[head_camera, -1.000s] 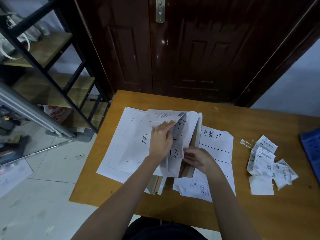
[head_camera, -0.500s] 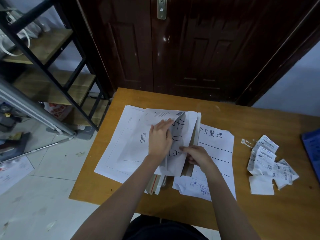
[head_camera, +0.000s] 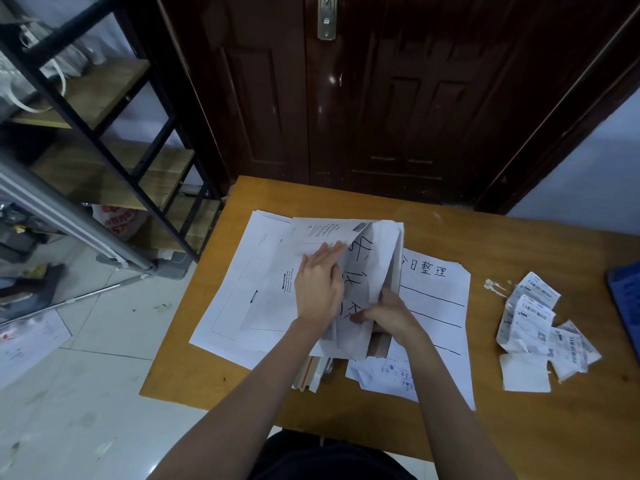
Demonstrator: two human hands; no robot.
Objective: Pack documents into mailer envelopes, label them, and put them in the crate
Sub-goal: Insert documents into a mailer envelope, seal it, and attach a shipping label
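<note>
A white mailer envelope (head_camera: 277,271) lies on a stack of white mailers at the middle of the wooden table (head_camera: 519,427). My left hand (head_camera: 318,282) rests flat on its open side, fingers at the mouth. A white document with large handwritten black characters (head_camera: 367,258) sits partly inside the mouth. My right hand (head_camera: 384,313) pinches the document's lower edge. Part of the document is hidden by both hands.
A sheet with handwritten characters and ruled lines (head_camera: 436,299) lies to the right. A heap of shipping labels (head_camera: 543,327) sits further right. The corner of a blue crate (head_camera: 627,296) shows at the right edge. A black-framed shelf (head_camera: 104,140) stands left; a dark door (head_camera: 381,98) behind.
My right hand has shifted a little left and up along the document's lower edge, pressing it further toward the mailer. My left hand has stayed on the mailer.
</note>
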